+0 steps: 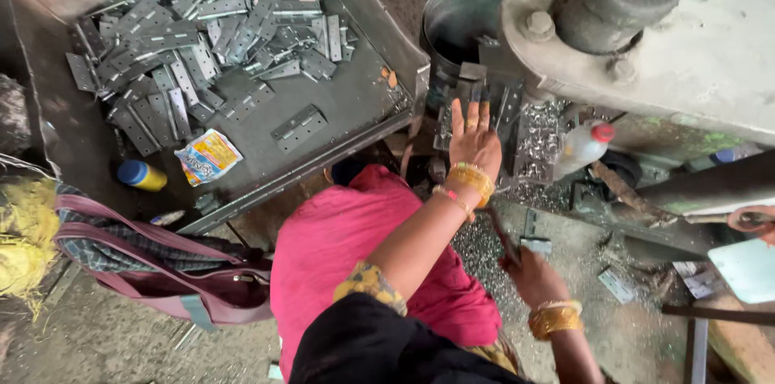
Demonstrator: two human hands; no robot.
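Judging by the big heap of metal hinge plates [202, 29] on the tray [355, 101] at your left, most look unprocessed. Your left hand [475, 142] lies flat and spread, fingers on the press die [484, 101], gripping nothing I can see. Your right hand [534, 277] wraps a dark handle [504, 239]; the workpiece beneath is hidden.

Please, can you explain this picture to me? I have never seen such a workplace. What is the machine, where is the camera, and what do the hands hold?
The camera sits on the person's head and looks down. The left hand reaches flat into a grey metal press machine. The right hand grips a dark lever or tool; which one, I cannot tell. On the left, a metal tray holds a pile of flat hinges, a small packet and a blue-and-yellow bottle. Metal chips cover the floor.
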